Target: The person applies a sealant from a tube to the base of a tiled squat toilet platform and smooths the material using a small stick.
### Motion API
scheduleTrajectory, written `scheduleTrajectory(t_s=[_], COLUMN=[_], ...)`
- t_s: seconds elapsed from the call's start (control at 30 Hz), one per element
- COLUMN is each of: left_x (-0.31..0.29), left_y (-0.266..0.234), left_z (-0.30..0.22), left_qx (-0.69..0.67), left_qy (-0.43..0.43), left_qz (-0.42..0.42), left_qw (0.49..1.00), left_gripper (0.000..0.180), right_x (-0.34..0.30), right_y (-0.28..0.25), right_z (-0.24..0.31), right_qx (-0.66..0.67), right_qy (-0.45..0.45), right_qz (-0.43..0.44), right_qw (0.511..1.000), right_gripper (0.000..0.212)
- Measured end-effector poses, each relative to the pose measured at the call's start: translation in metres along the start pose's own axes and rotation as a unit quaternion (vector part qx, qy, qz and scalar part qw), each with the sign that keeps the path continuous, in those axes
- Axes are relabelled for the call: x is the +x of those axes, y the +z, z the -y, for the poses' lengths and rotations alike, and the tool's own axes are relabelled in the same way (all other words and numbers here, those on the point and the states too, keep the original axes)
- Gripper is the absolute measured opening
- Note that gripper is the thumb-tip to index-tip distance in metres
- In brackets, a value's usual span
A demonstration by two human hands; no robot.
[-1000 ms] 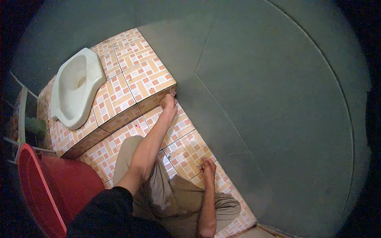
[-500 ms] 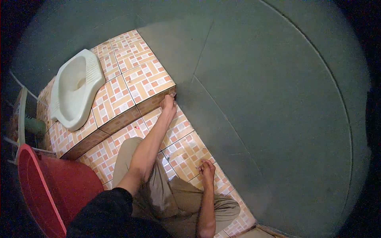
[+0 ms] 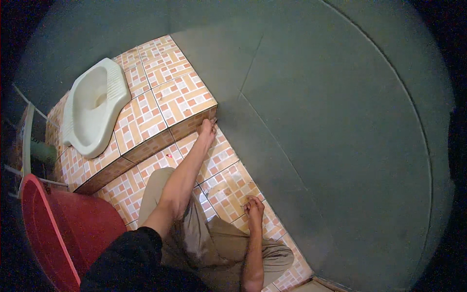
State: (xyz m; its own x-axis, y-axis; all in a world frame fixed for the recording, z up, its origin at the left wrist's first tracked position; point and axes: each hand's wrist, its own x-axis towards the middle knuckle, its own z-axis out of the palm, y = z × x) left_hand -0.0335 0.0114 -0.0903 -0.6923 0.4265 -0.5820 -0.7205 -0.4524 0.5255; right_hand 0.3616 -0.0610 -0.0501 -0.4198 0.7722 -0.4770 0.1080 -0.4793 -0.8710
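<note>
My left hand (image 3: 207,129) reaches out to the inner corner where the tiled step's front face (image 3: 187,125) meets the grey-green wall (image 3: 311,121). Its fingers are closed around a small thing at the fingertips, too small and dim to name, close against the corner joint. Nearer to me, my right hand (image 3: 254,210) hovers over the floor tiles beside the wall. Its fingers are curled in a pinch; whether anything sits between the fingertips is hard to see.
A white squat toilet (image 3: 90,126) is set in the raised tiled platform (image 3: 182,92). At the left stands a large red tub (image 3: 92,219), with a pale rack frame (image 3: 27,141) behind it. A tiny red scrap (image 3: 169,156) lies on the patterned floor (image 3: 226,187).
My left hand has slid slightly down the corner, toward the floor. The right hand stays nearly where it was, still curled. The view has shifted a little.
</note>
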Motion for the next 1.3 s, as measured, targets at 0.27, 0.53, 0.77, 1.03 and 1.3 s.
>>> scheduleTrajectory(t_s=[0.27, 0.53, 0.77, 1.03, 1.3], left_x=[-0.039, -0.015, -0.031, -0.041, -0.061], left_y=[0.026, -0.001, 0.010, 0.020, 0.037], left_z=[0.005, 0.008, 0.002, 0.005, 0.007], left_qx=[-0.001, 0.006, -0.013, 0.092, 0.057], left_qy=[-0.005, 0.005, 0.029, 0.050, 0.065], left_qz=[-0.022, -0.053, -0.048, -0.074, -0.148], left_qw=[1.000, 0.999, 0.998, 0.992, 0.985], left_gripper=[0.014, 0.012, 0.009, 0.022, 0.014], right_x=[-0.003, -0.003, 0.001, -0.005, -0.003], right_y=[-0.012, -0.004, -0.005, 0.000, -0.011], right_z=[0.006, 0.002, -0.003, 0.010, 0.006], right_qx=[-0.009, -0.005, -0.006, -0.003, 0.014], right_qy=[-0.015, -0.013, -0.012, 0.006, -0.017], right_qz=[-0.012, 0.001, 0.009, -0.018, -0.004], right_qw=[1.000, 1.000, 1.000, 1.000, 1.000], right_gripper=[0.017, 0.016, 0.017, 0.018, 0.017])
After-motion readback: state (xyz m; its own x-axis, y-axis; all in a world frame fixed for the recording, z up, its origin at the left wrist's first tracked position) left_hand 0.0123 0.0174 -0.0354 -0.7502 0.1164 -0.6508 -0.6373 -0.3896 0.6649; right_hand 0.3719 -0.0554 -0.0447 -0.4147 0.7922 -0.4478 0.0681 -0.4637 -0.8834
